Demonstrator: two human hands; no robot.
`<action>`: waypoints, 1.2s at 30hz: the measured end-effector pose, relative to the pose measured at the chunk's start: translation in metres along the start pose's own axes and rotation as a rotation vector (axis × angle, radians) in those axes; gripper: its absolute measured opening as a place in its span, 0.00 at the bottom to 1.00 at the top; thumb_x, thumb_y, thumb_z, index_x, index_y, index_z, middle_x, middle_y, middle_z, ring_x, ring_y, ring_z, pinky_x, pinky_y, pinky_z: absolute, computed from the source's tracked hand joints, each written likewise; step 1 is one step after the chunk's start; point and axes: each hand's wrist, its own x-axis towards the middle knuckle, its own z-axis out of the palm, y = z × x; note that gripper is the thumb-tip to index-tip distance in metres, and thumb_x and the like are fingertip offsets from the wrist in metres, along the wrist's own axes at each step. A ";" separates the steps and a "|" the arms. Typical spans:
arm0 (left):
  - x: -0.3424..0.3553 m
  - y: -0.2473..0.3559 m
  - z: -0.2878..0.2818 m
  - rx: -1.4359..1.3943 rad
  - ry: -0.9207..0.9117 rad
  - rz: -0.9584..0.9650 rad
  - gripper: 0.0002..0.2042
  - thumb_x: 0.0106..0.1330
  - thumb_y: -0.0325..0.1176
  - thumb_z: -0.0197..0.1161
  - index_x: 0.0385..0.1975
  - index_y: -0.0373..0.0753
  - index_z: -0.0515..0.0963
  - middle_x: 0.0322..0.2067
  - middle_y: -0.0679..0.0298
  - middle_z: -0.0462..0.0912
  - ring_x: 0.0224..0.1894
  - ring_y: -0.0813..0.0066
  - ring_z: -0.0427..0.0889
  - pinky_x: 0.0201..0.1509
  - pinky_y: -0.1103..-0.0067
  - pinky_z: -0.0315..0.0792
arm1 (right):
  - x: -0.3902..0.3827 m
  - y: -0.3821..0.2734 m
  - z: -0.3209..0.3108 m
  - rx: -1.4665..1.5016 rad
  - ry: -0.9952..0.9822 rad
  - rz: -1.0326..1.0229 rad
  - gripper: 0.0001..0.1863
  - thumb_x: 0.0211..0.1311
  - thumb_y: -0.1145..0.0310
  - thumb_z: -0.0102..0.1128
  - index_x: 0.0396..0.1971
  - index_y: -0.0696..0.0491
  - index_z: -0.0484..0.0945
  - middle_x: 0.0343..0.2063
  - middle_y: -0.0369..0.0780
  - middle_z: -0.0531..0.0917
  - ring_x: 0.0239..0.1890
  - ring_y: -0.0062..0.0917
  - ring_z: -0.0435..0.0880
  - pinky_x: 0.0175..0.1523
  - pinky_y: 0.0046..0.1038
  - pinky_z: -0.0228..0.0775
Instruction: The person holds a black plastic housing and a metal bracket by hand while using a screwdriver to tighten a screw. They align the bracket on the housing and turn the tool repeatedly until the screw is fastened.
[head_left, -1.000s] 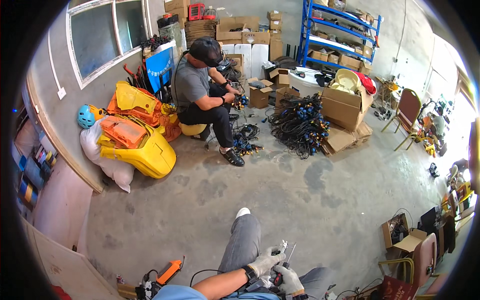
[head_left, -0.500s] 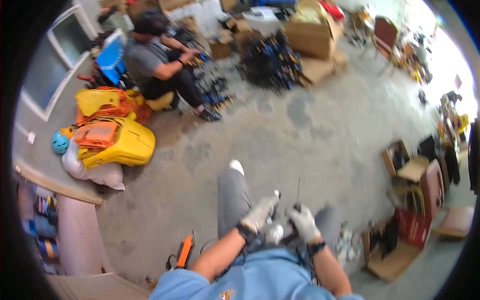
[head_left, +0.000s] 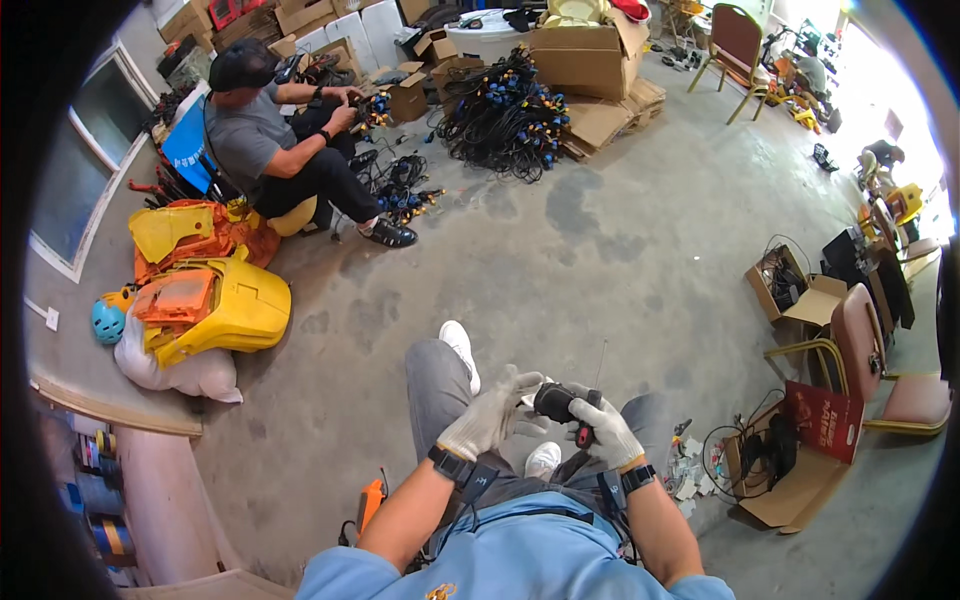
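Note:
My right hand, in a pale work glove, grips a rounded black device in front of my lap. In the same hand is a slim tool, seemingly a screwdriver, with a red-and-black handle end; a thin shaft points away from me. Beside the device, on its left, my gloved left hand has its fingers spread apart. Its fingertips come close to the device; whether they touch cannot be told. A small white piece shows between them, too small to name.
An orange tool lies by my left side. At right are an open carton with black items, white scraps and a chair. Ahead, a person sits handling cables near a cable heap. Yellow plastic shells lie left.
My hands have come together, and the black device now shows in my right hand. My left fingers have spread. The view has sharpened and shifted slightly.

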 end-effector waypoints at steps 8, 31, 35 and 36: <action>-0.012 -0.007 0.007 0.379 0.193 0.445 0.37 0.73 0.30 0.68 0.77 0.36 0.55 0.67 0.60 0.69 0.66 0.70 0.73 0.64 0.69 0.78 | 0.011 0.019 0.017 0.415 0.136 0.022 0.26 0.73 0.64 0.65 0.68 0.50 0.72 0.39 0.38 0.81 0.26 0.19 0.78 0.35 0.32 0.82; -0.006 0.013 0.022 0.581 0.322 0.569 0.25 0.74 0.29 0.63 0.70 0.36 0.68 0.38 0.71 0.80 0.40 0.84 0.78 0.49 0.84 0.73 | -0.040 -0.050 0.022 -0.553 0.082 -0.056 0.30 0.65 0.64 0.66 0.66 0.59 0.76 0.47 0.39 0.83 0.42 0.19 0.83 0.45 0.23 0.78; -0.012 0.020 0.028 0.706 0.378 0.551 0.23 0.74 0.29 0.64 0.68 0.36 0.71 0.37 0.73 0.78 0.39 0.86 0.75 0.48 0.85 0.72 | -0.060 -0.071 0.022 -0.638 0.180 -0.208 0.30 0.63 0.66 0.68 0.64 0.58 0.77 0.45 0.40 0.86 0.43 0.18 0.84 0.48 0.23 0.78; -0.014 0.022 0.030 0.756 0.399 0.577 0.22 0.74 0.28 0.64 0.67 0.36 0.73 0.37 0.74 0.78 0.38 0.87 0.75 0.47 0.86 0.72 | -0.064 -0.073 0.021 -0.647 0.214 -0.291 0.30 0.62 0.67 0.69 0.64 0.58 0.78 0.43 0.39 0.86 0.42 0.18 0.84 0.48 0.23 0.78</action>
